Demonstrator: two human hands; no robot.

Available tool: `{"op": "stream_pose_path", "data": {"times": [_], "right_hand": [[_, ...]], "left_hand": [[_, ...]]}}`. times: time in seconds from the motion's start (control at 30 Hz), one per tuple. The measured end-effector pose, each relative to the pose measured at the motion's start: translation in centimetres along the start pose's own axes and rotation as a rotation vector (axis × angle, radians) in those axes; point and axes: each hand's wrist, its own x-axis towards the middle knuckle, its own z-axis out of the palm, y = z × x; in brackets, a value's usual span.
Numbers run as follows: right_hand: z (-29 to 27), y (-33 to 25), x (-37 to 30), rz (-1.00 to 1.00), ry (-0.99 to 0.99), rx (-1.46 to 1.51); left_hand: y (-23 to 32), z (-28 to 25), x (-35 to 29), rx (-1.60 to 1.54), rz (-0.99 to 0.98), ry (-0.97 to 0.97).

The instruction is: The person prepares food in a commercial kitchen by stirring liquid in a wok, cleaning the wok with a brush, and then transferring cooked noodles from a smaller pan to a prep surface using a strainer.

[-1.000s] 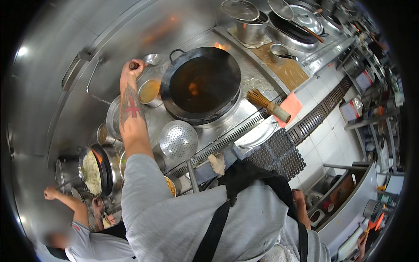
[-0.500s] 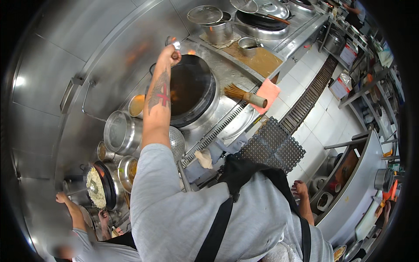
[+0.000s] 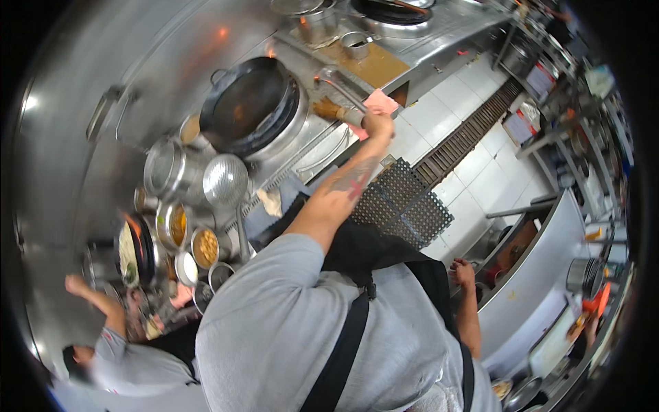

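My left hand (image 3: 377, 125), on the tattooed arm stretched out ahead, is closed around the handle of a metal ladle (image 3: 341, 88). The ladle's head points away to the left. Beside it, partly hidden by my hand, lies a bamboo wok brush (image 3: 329, 108) at the stove edge by a pink cloth (image 3: 382, 101). A large black wok (image 3: 248, 103), with dark liquid or a wet sheen inside, sits at the burner left of that hand. My right hand (image 3: 464, 272) hangs low at my right side, fingers loosely apart, with nothing seen in it.
A perforated strainer (image 3: 225, 180) lies over pots left of my arm. Near it stand a pot (image 3: 162, 169) and a bowl of yellowish chunks (image 3: 205, 247). A co-worker (image 3: 130, 357) works at a wok of pale food (image 3: 128, 255). A steel counter (image 3: 542, 295) stands at right.
My left hand has swung right with the ladle, from beyond the wok to beside the brush. The view has shifted. My right hand stays low.
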Motion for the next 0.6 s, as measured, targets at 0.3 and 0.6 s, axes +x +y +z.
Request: {"op": "stream_pose_path", "data": {"times": [0.3,0.6], "right_hand": [[1.4,5.2,3.2,-0.311,0.025,-0.296],[1.8,7.5,2.1,-0.159,-0.094,-0.454]], "left_hand": [[-5.3,-1.4,1.7,0.284,0.045,-0.313],[-2.9,-6.5,2.6,0.876,0.557,-0.148]]}}
